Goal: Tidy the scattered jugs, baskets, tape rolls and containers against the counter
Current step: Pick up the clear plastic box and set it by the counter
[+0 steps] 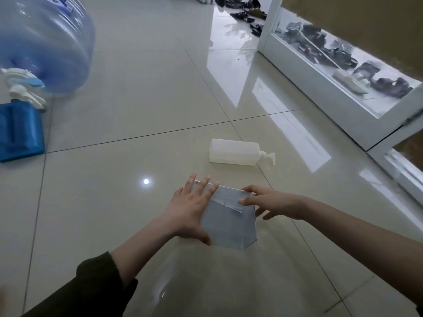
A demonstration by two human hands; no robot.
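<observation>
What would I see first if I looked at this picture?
Probably the two hands near the middle: the left hand and right hand touch a grey box from either side on the shiny tiled floor. Next comes the huge blue water jug at the top left, then the white pump bottle lying on its side just beyond the box.

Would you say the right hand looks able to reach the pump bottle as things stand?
Probably yes: only bare floor lies between the right hand and the bottle, though that hand touches the box.
</observation>
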